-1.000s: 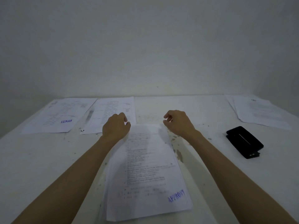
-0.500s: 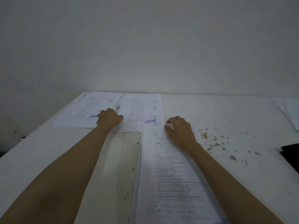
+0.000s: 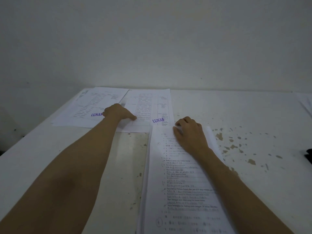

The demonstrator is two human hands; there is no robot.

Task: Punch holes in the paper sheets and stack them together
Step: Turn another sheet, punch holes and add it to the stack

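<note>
I see the left hand [image 3: 118, 113] curled on the middle stamped sheet [image 3: 148, 107], right hand [image 3: 189, 132] curled on the near sheet [image 3: 182, 183] — sheets not yet stacked; punching can't be judged.

A purple stamp reading "LUNAS" stood near the lower edge of the sheet [image 3: 91, 107] at the table's [image 3: 236, 105] far left corner; its last letter touched the left hand [image 3: 118, 113]. The same purple word "LUNAS" was stamped low on the neighbouring sheet [image 3: 148, 105], just beside the first, toward the middle of the far edge. That second sheet carried a ruled grid of small print, too fine to read. The long sheet [image 3: 182, 191] running to the near edge, under the right hand [image 3: 189, 132], bore numbered lines of print and circled marks in its left margin, all blurred; no word there could be made out with certainty.
</note>
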